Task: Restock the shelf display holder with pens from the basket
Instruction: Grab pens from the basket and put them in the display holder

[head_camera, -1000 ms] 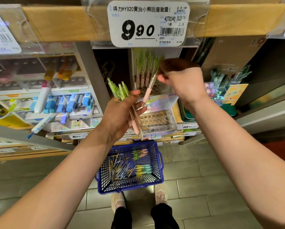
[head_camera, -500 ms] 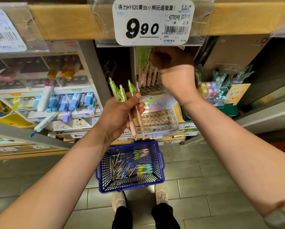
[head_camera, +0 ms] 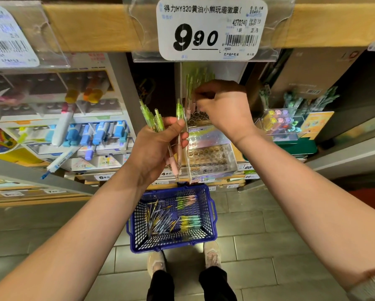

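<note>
View looking down past two bare forearms in a shop aisle. The left hand (head_camera: 158, 146) grips a bunch of pens (head_camera: 158, 122), green tops up, pink grips down, just left of a clear display holder (head_camera: 208, 157) on the shelf. The right hand (head_camera: 223, 107) reaches to the holder's back row, fingers curled beside the standing pens (head_camera: 189, 94) there; blur hides whether it pinches one. A blue basket (head_camera: 212, 213) sits on the tiled floor below, with loose pens (head_camera: 160, 220) inside. A price tag (head_camera: 210, 29) reading 9.90 hangs above.
</note>
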A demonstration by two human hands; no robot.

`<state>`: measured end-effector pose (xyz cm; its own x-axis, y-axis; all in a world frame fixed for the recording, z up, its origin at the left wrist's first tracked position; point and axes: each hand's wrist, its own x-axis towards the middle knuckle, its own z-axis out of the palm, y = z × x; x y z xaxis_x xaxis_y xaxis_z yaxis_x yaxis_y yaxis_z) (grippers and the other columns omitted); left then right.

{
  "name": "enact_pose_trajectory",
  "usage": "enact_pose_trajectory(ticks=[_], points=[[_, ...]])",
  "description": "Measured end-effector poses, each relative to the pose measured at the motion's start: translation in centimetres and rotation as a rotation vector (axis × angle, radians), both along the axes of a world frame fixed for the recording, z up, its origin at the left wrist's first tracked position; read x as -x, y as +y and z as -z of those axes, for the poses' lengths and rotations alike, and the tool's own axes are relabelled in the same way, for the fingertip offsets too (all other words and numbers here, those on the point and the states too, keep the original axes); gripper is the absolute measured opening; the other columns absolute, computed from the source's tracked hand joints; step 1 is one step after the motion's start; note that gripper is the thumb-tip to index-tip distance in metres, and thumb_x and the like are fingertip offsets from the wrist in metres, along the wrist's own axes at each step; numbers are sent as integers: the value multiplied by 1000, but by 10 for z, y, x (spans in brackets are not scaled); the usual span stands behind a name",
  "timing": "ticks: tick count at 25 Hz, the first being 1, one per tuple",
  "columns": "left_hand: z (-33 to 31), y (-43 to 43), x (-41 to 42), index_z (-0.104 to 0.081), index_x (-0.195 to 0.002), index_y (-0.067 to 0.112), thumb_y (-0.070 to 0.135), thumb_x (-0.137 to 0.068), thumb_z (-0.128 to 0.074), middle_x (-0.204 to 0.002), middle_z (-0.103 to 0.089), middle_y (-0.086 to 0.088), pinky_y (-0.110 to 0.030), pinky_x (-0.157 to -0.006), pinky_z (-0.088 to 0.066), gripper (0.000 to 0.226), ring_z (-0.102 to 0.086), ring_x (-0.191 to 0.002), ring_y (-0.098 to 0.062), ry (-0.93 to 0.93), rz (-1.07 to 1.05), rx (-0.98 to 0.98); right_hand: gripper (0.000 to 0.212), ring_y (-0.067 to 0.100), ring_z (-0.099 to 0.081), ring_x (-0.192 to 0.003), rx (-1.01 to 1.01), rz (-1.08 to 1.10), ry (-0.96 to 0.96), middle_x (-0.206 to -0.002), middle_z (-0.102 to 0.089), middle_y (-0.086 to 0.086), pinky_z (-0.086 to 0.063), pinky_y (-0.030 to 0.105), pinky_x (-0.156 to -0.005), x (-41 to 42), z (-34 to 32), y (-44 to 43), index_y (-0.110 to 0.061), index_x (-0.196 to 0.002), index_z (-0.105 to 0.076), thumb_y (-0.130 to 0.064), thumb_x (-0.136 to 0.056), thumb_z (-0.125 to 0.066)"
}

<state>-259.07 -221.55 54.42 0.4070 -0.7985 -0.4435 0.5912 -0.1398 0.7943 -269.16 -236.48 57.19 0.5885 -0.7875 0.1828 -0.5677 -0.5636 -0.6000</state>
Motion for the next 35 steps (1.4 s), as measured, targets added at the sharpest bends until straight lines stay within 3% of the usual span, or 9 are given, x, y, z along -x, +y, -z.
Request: enact_pose_trajectory(ticks=[2, 6, 10, 15, 18, 23, 29, 31, 35], points=[[0, -1, 0, -64, -106, 7, 11, -92, -73, -77, -68, -10, -37, -77, -60, 16, -65, -73, -24, 3, 14, 18, 18, 11, -68, -68, -159, 41, -10, -69, -70, -10, -56, 26, -76, 5, 3, 6, -19, -77, -74, -31, -90, -68], [0, -2, 2, -66, -108, 6, 12, -93, -71, -83, -71, -12, -31, -70, -58, 17, -68, -74, -21, -33, 43, 13, 20, 15, -69, -75, -857, -45, -264, -80, -75, 5, -60, 31, -82, 17, 3, 21, -10, -92, -77, -30, -91, -74], [-2, -2, 9, -65, -116, -4, 14, -94, -70, -82, -71, -12, -27, -66, -58, 29, -67, -72, -20, -71, 66, 9, 16, 16, -72, -93, -1049, -165, -281, -99, -79, 3, -59, 31, -90, 26, -3, 21, -12, -101, -74, -23, -90, -76], [-5, -5, 15, -67, -96, 7, 34, -90, -71, -80, -67, -6, -43, -84, -63, 27, -72, -85, -22, -2, 77, -23, 5, 12, -73, -71, -852, 26, -388, -82, -76, 7, -60, 22, -69, 32, -15, 17, -5, -96, -74, -7, -93, -70], [-5, -2, 13, -58, -79, 15, 50, -93, -65, -69, -52, 1, -36, -73, -62, 38, -68, -74, -18, 29, 72, -108, 8, 10, -71, -65, -650, 163, -613, -77, -75, 3, -59, 22, -67, 39, -28, -4, -4, -94, -74, -2, -94, -66], [-5, 2, 15, -54, -97, 11, 36, -103, -52, -76, -46, -2, -29, -60, -46, 26, -47, -63, -16, 264, 89, -46, 9, 19, -74, -75, -356, 109, -592, -82, -75, 3, -62, 44, -78, 30, -26, -12, -14, -91, -75, -12, -94, -67], [-2, 4, 9, -61, -130, 3, 14, -104, -50, -82, -56, -12, -35, -68, -56, 30, -59, -74, -23, 130, 86, -55, 19, 26, -73, -88, -100, 5, -452, -95, -76, 8, -58, 47, -82, 15, -13, -10, -13, -102, -78, -23, -94, -64], [-3, 5, 9, -62, -130, 3, 20, -98, -61, -80, -61, -11, -34, -71, -57, 37, -61, -74, -23, 117, 100, -34, 21, 23, -73, -89, -21, -4, -418, -96, -77, 7, -57, 41, -85, 12, -15, -12, -13, -102, -78, -24, -94, -62], [-4, 5, 11, -62, -130, -1, 23, -86, -69, -77, -63, -7, -26, -69, -57, 51, -60, -70, -17, 130, 89, 30, 16, 11, -64, -79, 177, -39, -247, -92, -77, 5, -41, 9, -76, 16, -9, -7, -13, -99, -79, -17, -92, -65]])
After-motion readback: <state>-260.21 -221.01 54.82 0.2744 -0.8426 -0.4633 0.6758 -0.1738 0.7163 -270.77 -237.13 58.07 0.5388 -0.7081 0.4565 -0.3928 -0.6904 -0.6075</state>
